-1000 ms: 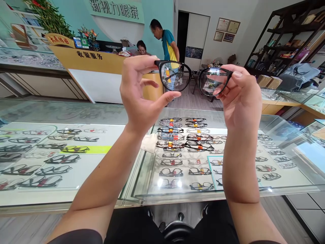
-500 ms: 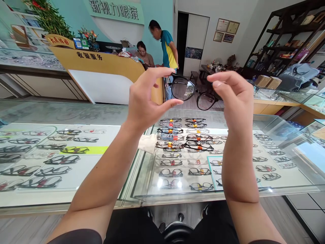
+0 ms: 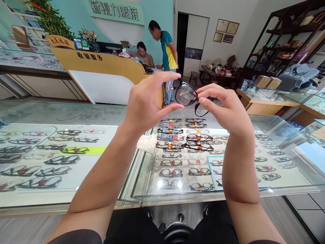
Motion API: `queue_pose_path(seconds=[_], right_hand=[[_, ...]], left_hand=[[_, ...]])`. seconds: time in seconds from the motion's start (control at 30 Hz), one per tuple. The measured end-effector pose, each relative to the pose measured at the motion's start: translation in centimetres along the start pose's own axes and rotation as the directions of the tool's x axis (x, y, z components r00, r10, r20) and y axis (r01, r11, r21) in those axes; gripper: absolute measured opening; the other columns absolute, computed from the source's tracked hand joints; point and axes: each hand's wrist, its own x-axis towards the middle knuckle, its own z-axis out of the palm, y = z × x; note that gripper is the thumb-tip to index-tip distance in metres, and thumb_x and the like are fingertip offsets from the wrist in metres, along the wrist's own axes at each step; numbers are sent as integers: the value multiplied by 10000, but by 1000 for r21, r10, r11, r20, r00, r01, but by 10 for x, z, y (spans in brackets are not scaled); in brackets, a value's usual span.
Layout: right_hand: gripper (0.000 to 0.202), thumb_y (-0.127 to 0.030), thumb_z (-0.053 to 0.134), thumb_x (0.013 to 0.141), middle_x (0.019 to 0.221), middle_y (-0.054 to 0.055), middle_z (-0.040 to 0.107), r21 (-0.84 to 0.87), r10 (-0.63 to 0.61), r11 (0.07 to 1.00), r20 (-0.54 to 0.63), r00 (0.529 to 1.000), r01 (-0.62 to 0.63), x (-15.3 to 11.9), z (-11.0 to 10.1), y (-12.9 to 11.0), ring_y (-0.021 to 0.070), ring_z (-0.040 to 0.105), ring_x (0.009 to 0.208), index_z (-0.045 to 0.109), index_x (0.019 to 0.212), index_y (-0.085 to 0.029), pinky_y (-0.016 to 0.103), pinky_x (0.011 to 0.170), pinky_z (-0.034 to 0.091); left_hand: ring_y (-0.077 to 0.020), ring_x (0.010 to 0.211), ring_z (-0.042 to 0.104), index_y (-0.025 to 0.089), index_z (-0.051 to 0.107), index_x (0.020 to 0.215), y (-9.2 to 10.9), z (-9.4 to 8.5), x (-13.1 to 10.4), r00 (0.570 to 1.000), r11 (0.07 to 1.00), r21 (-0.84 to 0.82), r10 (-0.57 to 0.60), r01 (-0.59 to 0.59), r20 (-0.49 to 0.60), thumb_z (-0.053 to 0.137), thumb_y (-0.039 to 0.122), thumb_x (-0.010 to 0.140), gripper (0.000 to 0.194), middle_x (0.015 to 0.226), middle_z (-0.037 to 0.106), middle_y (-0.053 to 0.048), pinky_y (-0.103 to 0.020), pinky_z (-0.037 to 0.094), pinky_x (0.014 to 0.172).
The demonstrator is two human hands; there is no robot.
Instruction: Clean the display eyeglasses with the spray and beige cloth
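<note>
We are holding the black-rimmed glasses (image 3: pixel 186 95) up in the air, tilted, over the glass display counter (image 3: pixel 177 199), and we judge the step in hand to be handling the frame for a look or a wipe. Our left hand (image 3: pixel 143 106) has its forefinger and thumb spread wide, bracing one lens rim from above and below. Our right hand (image 3: pixel 228 110) has its thumb and fingertips drawn close together near the bridge, seemingly pinching there; whether they press on the lens, we cannot tell. Any move from this hold calls, we think, for a light, steady grip that neither twists the bridge nor smears the lenses. Below, tagged frames (image 3: pixel 199 146) sit in two columns, with a white cloth (image 3: pixel 147 143) beside them, so lowering straight down risks knocking them. The counter's near edge runs across in front of our lap. We have open air around both hands; the person in the teal-and-yellow shirt (image 3: pixel 168 51) and the seated person (image 3: pixel 146 60) are well apart, beyond the counter.
</note>
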Motion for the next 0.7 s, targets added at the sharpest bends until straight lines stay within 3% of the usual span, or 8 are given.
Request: queue_pose_path(seconds=[0.27,0.47,0.6,0.7], right_hand=[[188,-386,720,1041,1198,75,814,28,-13,1000,27,1000,12,2,2,4,256,731,1150,811,937,-259,479,1074,549],[294,-545,771,1003,1256,72,801,247,34,966,155,987,-72,5,3,10,256,720,1190,814,943,-260,482,1124,535],[360,-626,817,945,1084,37,811,366,87,915,235,968,-171,6,5,9,220,710,1039,818,947,-266,413,988,580],[383,-633,851,913,939,13,774,399,114,898,198,973,-187,7,10,11,169,649,866,828,954,-253,335,814,545]], left_hand=[[-328,1186,810,379,655,1394,2,6,-3,996,979,-185,-90,87,-4,927,739,762,776,1376,775,-87,-436,677,838],[-333,1283,764,371,586,1421,3,6,-2,995,907,-409,-84,98,51,911,697,828,751,1411,726,-107,-451,694,812],[-330,1275,770,385,572,1410,0,2,-3,982,885,-424,-167,190,92,891,771,796,793,1369,740,-85,-439,686,786],[-309,1200,792,378,561,1408,-7,7,-3,984,874,-452,-153,178,91,870,777,818,776,1398,726,-75,-427,673,773]])
